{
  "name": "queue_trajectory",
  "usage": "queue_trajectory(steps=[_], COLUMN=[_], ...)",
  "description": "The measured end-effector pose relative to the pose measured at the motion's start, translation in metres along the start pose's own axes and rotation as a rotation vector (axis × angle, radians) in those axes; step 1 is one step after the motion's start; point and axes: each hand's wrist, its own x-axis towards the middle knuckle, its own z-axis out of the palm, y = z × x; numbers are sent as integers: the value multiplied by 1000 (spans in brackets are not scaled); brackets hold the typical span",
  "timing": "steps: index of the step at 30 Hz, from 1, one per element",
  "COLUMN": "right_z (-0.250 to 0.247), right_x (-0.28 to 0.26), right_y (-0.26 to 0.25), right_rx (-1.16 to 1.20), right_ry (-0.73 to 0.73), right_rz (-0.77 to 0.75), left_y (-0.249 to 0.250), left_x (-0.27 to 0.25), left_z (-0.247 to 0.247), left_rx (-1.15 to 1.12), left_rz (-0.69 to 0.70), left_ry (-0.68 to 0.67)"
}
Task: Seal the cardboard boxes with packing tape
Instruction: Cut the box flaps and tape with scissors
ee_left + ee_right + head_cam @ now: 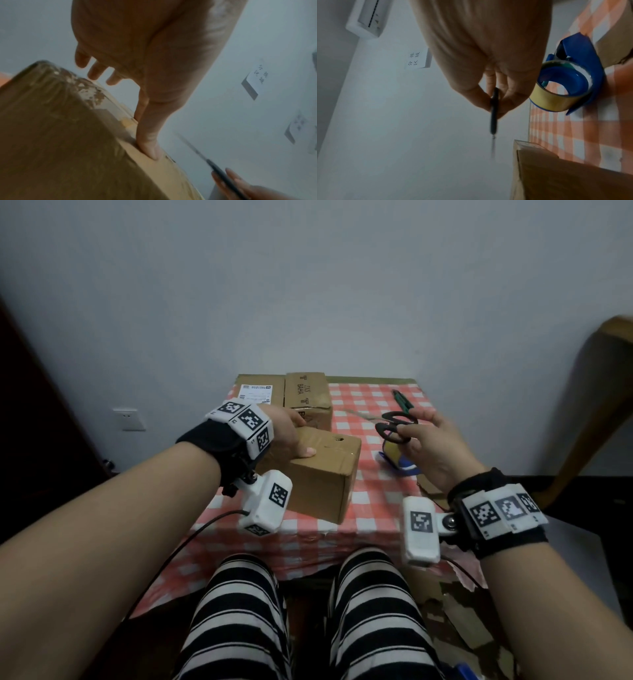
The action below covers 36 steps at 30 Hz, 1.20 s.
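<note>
A brown cardboard box [325,477] [60,135] with clear tape along its top lies at the near left of the checked table [376,402]. My left hand [294,436] [137,108] rests on its top, the thumb pressing flat and the fingers reaching past the far edge. To the right, my right hand [411,436] [494,108] grips black-handled scissors [394,428] [494,108] in the air, blades blurred and pointing up-left. Under that hand a blue tape dispenser [394,462] [565,86] with a yellowish roll lies on the cloth.
Two more cardboard boxes stand at the back left, one labelled [262,393] and one printed [308,398]. A green-handled tool [404,400] lies at the back right. A wooden chair [599,405] stands to the right. My striped knees [239,611] sit below the front edge.
</note>
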Motion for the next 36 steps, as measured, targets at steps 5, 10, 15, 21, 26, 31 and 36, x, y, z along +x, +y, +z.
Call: queue_trajectory(steps=[5,10,15,21,26,31,36], right_z=[1,3,10,20,35,34,31], right_x=[-1,2,10,8,0,-5,-6], right_y=[-1,6,11,12,17,18,12], right_rx=[57,41,123,394,307,-87,-10], right_ry=[3,-42,-109,-219,-375,-351,-294], right_rz=[41,51,86,161,73,76,84], left_y=[-3,-14,-26,-17,-16,-17,-20], left_x=[16,40,63,36,34,38,40], left_z=[6,26,34,28,29,28,27], left_rx=[-371,-656,-746,-641,-733,-781,-838], left_rz=[136,235,218,259,288,296,307], left_ry=[27,-66,-45,-41,-55,-69,-126])
